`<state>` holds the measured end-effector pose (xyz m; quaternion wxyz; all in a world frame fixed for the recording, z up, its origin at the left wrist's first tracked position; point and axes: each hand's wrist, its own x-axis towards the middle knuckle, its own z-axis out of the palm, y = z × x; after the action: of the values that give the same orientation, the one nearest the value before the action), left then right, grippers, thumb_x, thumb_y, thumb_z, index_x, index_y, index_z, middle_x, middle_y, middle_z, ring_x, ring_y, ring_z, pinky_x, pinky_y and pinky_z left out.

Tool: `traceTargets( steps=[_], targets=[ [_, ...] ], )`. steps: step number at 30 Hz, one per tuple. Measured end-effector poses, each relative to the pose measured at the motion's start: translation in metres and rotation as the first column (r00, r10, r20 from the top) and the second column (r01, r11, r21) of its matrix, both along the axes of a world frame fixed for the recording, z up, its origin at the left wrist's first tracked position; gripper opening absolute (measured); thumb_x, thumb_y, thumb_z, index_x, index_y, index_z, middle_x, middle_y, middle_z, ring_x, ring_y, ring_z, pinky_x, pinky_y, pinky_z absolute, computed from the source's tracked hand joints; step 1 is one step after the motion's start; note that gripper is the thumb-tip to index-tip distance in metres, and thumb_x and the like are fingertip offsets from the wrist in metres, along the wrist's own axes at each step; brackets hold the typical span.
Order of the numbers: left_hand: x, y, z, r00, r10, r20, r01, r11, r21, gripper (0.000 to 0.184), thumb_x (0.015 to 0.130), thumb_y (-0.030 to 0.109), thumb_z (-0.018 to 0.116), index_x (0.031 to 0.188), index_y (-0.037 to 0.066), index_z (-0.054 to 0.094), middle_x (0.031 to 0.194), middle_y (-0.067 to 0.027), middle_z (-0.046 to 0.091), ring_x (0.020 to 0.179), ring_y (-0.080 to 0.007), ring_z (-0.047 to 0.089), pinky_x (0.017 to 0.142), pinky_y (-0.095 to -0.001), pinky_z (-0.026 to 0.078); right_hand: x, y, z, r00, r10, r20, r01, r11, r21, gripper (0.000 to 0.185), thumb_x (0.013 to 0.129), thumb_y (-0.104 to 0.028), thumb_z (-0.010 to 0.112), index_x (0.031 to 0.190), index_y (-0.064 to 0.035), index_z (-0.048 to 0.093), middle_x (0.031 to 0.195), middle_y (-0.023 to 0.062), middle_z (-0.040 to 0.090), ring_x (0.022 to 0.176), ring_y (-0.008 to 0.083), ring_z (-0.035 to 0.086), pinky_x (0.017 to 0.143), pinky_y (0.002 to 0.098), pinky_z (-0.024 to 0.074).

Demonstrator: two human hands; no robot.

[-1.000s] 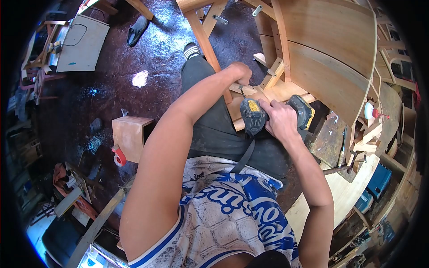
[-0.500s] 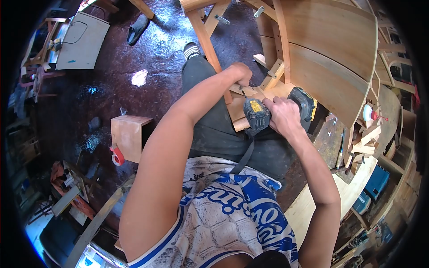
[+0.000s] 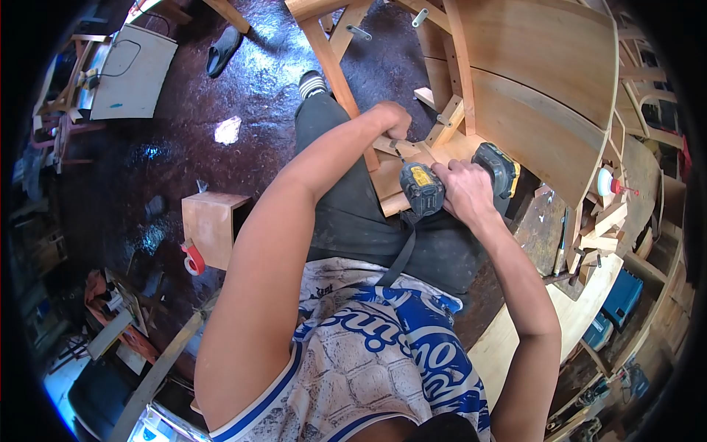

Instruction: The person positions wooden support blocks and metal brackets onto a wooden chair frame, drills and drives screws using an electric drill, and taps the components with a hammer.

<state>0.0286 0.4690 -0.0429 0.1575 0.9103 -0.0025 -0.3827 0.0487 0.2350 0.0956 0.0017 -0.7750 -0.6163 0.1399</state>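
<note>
My right hand [image 3: 468,191] is wrapped round a black and yellow cordless drill [image 3: 423,190], between its head and its battery end. The drill's bit points up and left at a short wooden crosspiece [image 3: 409,149] of a wooden frame [image 3: 333,66]. Whether the bit touches the wood is too small to tell. Curled at the crosspiece's left end is my left hand [image 3: 394,120]; its fingers are closed, and what they hold is hidden. Metal brackets [image 3: 359,32] stick out from the frame. Large plywood panels [image 3: 541,103] stand at its right side.
On the floor at the left is a wooden box [image 3: 210,228] with a red tape dispenser [image 3: 194,258]. A dark shoe [image 3: 222,52] lies at the upper left. Wood offcuts [image 3: 605,228] and blue cases [image 3: 623,296] are at the right.
My right hand and the drill have shifted slightly right and down since the first frame. My left hand stays at the crosspiece. The whole view has moved a little.
</note>
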Motion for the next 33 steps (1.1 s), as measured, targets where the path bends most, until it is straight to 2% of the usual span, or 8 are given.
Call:
traceTargets(
  steps=[10,22,30,33],
  targets=[
    [0.005,-0.002,0.007,0.997,-0.011,-0.082,0.012,1.0,0.007,0.035,0.082,0.017,0.056,0.107,0.005,0.077,0.114,-0.0186,0.073,0.105,-0.0366,0.069,0.086,-0.0469,0.055,0.001,-0.001,-0.001,1.0,0.004,0.01,-0.004,1.0,0.009,0.03,0.066,-0.01,0.076,0.093,-0.009,0.064,0.083,0.0135,0.067,0.083,0.031,0.069,0.074,0.042,0.0556],
    [0.003,-0.004,0.001,0.999,-0.037,-0.023,0.038,0.999,0.007,0.035,0.079,0.017,0.057,0.106,0.007,0.077,0.111,-0.0181,0.073,0.103,-0.0359,0.07,0.085,-0.0467,0.055,0.002,0.0,-0.003,1.0,0.002,0.007,-0.002,1.0,-0.001,0.026,0.067,-0.01,0.074,0.091,-0.0095,0.064,0.082,0.0137,0.067,0.082,0.0311,0.069,0.073,0.042,0.0554],
    [0.002,-0.003,-0.01,0.999,-0.037,0.007,0.037,0.999,0.002,0.033,0.081,0.017,0.056,0.104,0.011,0.078,0.109,-0.0164,0.074,0.103,-0.0366,0.069,0.087,-0.047,0.055,0.001,0.002,0.003,1.0,0.004,0.004,-0.004,1.0,-0.005,0.047,0.068,-0.015,0.078,0.113,-0.0161,0.064,0.085,0.0123,0.068,0.083,0.0306,0.069,0.073,0.0419,0.0553],
    [0.002,-0.003,-0.009,0.999,-0.033,-0.001,0.033,0.999,0.001,0.033,0.081,0.017,0.056,0.105,0.011,0.077,0.11,-0.0165,0.074,0.103,-0.0367,0.069,0.087,-0.0472,0.055,0.001,0.002,0.005,1.0,0.011,0.002,-0.011,1.0,-0.005,0.045,0.069,-0.015,0.078,0.112,-0.0165,0.065,0.084,0.0121,0.067,0.083,0.0305,0.069,0.073,0.0421,0.0552]
  ],
)
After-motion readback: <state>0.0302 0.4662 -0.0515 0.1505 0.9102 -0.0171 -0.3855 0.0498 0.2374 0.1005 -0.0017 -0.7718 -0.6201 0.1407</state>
